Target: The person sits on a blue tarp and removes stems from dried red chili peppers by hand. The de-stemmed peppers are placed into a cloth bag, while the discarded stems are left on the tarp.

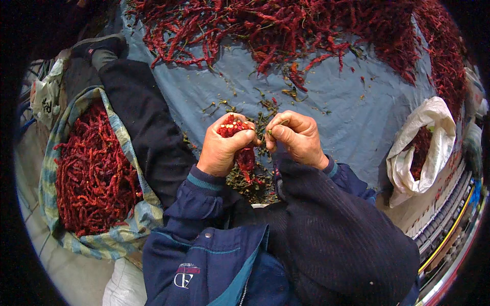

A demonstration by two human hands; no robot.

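My left hand [227, 143] is closed around a bundle of dried red chili peppers [245, 158]; their pale cut or stemless ends show above the fingers, and the pods hang out below. Close beside it on the right, my right hand [294, 135] pinches a small green-brown pepper stem [284, 122] between thumb and fingers. The fingertips of the two hands are a little apart. Beneath them, a heap of loose stems and leaf bits [250, 187] lies between my legs.
A blue tarp [340, 111] bears a large pile of dried red chilies [268, 26] along its far side. At left stands a checked cloth sack [111, 244] full of chilies. On the right is a white woven sack [440, 153] with chilies inside. My legs flank the stem heap.
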